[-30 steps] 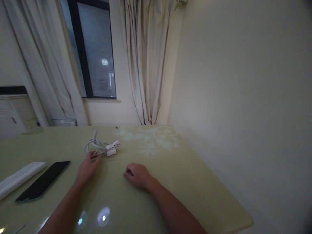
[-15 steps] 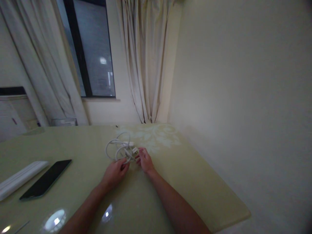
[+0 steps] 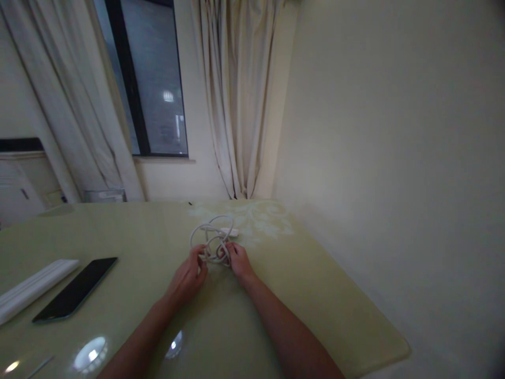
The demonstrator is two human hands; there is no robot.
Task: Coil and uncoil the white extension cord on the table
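Observation:
A loosely looped white cable [image 3: 211, 226] lies in a tangle on the pale green table, and both hands are at its near side. My left hand [image 3: 189, 271] has its thumb and fingers closed on the left part of the loops. On the right side, my right hand [image 3: 240, 261] grips several strands between thumb and fingers. Just beyond it, a small white block [image 3: 231, 231] shows behind the loops; I cannot tell whether it is a plug or an adapter. The fingers partly hide the strands they hold.
On the left of the table [image 3: 130, 231] lie a long white bar-shaped object [image 3: 37, 287] and a flat black slab [image 3: 77, 289] like a tablet. A thin stick [image 3: 40, 366] lies at the lower left. A wall [image 3: 374, 184] borders the right side; curtains [image 3: 240, 105] hang behind.
The looped cable and its white block have shifted right. My right hand now grips the strands, and the plug end seen beside its fingers is hidden. My left fingers have moved slightly up.

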